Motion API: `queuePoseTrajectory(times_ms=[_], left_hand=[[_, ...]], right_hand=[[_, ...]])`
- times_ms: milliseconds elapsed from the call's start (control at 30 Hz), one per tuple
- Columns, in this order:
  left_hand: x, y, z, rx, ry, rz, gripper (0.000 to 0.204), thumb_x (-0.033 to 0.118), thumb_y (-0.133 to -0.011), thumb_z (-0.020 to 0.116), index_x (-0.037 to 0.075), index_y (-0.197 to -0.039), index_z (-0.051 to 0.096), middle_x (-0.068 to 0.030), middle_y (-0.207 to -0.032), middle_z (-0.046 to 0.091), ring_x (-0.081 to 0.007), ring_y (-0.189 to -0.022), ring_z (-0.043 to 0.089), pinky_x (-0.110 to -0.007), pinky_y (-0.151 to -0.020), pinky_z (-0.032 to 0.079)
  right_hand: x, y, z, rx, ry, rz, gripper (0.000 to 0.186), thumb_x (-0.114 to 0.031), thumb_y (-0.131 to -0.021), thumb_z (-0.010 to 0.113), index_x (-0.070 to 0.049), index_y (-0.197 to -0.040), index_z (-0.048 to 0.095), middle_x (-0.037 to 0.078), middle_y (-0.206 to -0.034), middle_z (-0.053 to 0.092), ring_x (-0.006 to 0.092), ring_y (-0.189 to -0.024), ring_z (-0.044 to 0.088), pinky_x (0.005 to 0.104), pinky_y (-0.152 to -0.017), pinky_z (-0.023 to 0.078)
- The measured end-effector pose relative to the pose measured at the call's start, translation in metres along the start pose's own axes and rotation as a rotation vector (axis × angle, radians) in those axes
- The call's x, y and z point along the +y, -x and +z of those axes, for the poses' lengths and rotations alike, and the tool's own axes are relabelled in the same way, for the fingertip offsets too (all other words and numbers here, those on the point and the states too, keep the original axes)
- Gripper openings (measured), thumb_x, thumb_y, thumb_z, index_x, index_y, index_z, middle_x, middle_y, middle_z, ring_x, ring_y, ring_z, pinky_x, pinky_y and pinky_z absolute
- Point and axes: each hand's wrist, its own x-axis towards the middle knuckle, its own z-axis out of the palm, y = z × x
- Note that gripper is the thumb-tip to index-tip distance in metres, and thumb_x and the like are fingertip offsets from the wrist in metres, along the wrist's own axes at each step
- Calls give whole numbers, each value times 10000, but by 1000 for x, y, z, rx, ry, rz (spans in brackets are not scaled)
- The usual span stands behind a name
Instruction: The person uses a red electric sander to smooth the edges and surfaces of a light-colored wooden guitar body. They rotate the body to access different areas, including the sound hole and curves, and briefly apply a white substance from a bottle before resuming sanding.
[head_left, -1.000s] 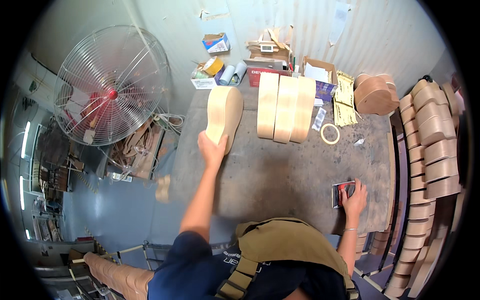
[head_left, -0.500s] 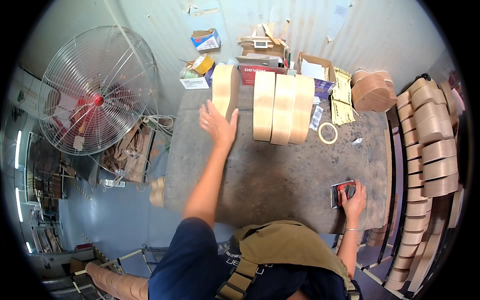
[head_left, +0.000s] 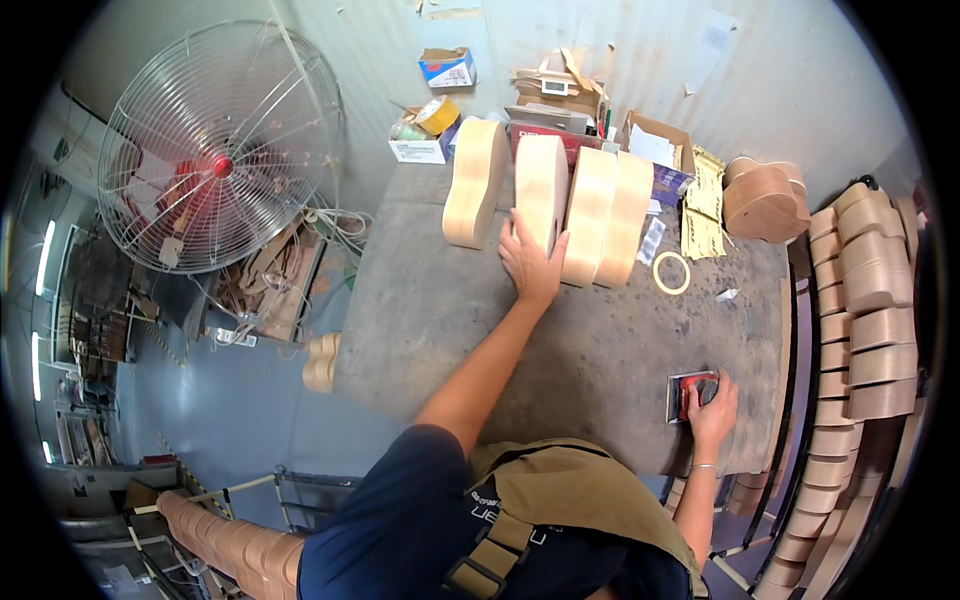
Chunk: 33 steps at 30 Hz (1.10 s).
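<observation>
Several pale wooden ukulele bodies stand on edge across the far part of the dark workbench point(head_left: 440, 340). My left hand point(head_left: 532, 268) is closed round the near end of one ukulele body point(head_left: 541, 180), thumb on its right side and fingers on its left. To the left, another ukulele body point(head_left: 474, 185) stands by itself. Two more, a ukulele body point(head_left: 591, 215) and its neighbour point(head_left: 627, 215), sit side by side just right of my left hand. At the bench's near right, my right hand point(head_left: 716, 408) grips a red and black sander point(head_left: 694, 395) resting on the top.
Behind the bodies are open cartons point(head_left: 660, 150) and a box with yellow tape point(head_left: 435, 115). A tape ring point(head_left: 671, 272), yellow packets point(head_left: 703, 205) and darker bodies point(head_left: 765, 200) lie to the right. A caged fan point(head_left: 222, 167) stands left; racked bodies point(head_left: 880, 290) line the right.
My left hand has left the leftmost body and moved right onto the second one. That body now stands apart from the two at its right. The right hand stays on the sander.
</observation>
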Motion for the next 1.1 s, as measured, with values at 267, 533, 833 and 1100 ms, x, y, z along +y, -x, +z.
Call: queuePoseTrajectory(times_ms=[267, 533, 833, 1100], left_hand=[[-43, 16, -58, 146, 127, 9, 1047, 238, -826, 926, -98, -1591, 294, -326, -1489, 485, -425, -1405, 493, -477, -1202, 381], [-22, 93, -231, 180, 474, -447, 952, 175, -883, 899, -106, -1588, 327, -197, -1278, 682, -238, -1148, 687, -358, -1020, 544], [60, 159, -218, -390, 497, -375, 748, 191, -882, 907, -47, -1497, 553, -175, -1355, 698, -220, -1198, 685, -355, -1056, 531], [172, 161, -180, -694, -426, 176, 1076, 131, -680, 967, 93, -1624, 452, -166, -1199, 564, -378, -1184, 566, -485, -1006, 511]], right_hand=[[-3, -3, 0, -33, 12, 37, 704, -326, -862, 829, -154, -1481, 539, 170, -1226, 608, 418, -1124, 657, 534, -885, 567], [10, -7, 0, -88, -74, -81, 665, -345, -881, 813, -143, -1452, 537, 201, -1218, 608, 456, -1073, 671, 551, -861, 566], [34, -22, -12, 19, -309, -269, 573, -300, -860, 872, -171, -1320, 555, 150, -1152, 685, 398, -875, 731, 491, -687, 590], [79, 30, -46, -530, -2254, 533, 360, -424, -1121, 490, -145, -1316, 605, 75, -975, 707, 187, -626, 640, 308, -401, 456]])
